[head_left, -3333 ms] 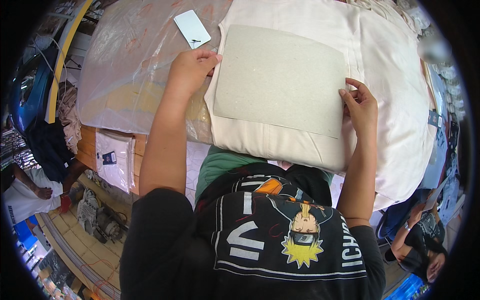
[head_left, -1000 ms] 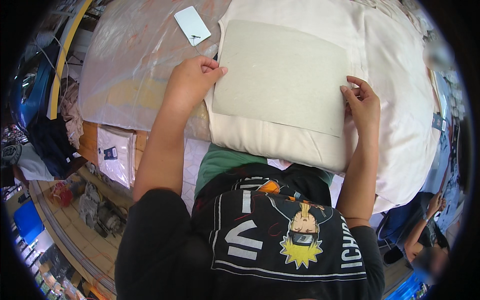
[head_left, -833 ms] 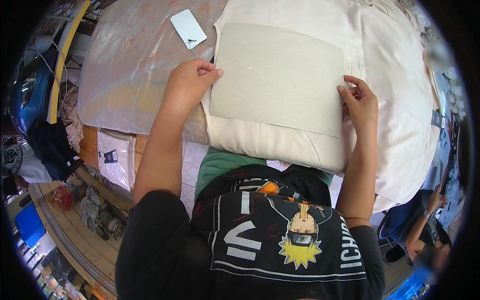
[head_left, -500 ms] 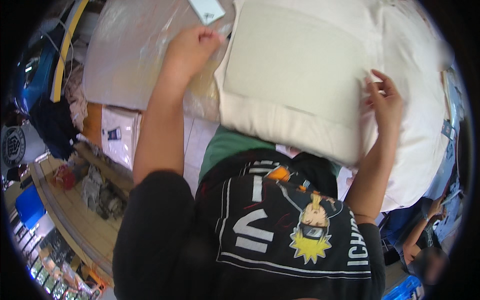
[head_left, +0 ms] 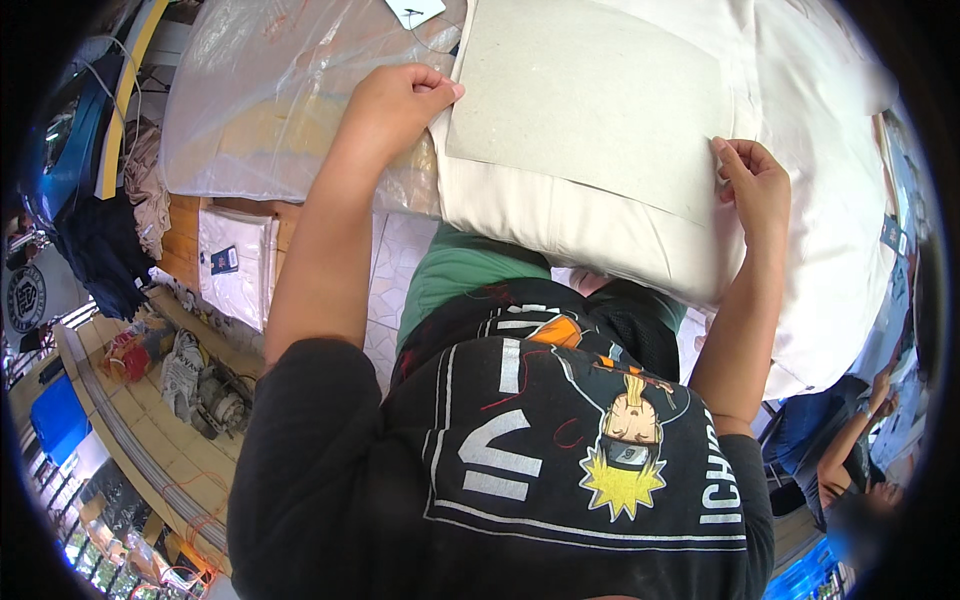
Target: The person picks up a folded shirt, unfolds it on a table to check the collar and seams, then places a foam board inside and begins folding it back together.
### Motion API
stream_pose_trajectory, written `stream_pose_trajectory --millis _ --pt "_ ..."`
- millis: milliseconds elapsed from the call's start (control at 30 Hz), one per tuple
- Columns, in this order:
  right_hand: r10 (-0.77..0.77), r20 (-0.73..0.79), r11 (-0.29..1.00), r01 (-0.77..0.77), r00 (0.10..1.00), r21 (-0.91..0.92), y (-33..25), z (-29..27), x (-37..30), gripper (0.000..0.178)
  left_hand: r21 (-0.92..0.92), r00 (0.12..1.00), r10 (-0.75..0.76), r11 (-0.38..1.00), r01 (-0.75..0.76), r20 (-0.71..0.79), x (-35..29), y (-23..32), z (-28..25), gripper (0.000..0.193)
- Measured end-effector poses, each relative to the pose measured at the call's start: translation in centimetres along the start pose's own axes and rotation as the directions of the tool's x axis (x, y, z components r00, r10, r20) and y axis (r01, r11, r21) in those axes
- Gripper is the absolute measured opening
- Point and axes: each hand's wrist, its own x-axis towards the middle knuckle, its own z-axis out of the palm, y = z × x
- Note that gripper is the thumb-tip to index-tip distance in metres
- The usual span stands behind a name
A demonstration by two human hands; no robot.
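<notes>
Cardboard point(head_left: 590, 100) lies on cream cloth point(head_left: 560, 218); looks light, stiff, so I'd hold opposite edges (cloth seems soft). Left hand point(head_left: 400, 105), fingers pinching cloth edge; right hand point(head_left: 757, 188) at cardboard's right edge, can't tell if gripping.

Garment workshop; bagged clothes point(head_left: 238, 287); cream fabric point(head_left: 815, 270)

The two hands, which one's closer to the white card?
The left hand, just below the white card in the picture, by the grey sheet's left edge; the right hand is across at the sheet's right edge.
</notes>
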Motion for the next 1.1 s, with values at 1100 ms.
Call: stream_pose_trajectory --millis 1100 --pt "-0.049 -0.044 0.990 0.054 0.998 0.128 0.2 0.0 -0.7 0.018 -0.040 1.000 -0.014 0.999 0.015 0.025 0.7 -0.9 0.1 0.035"
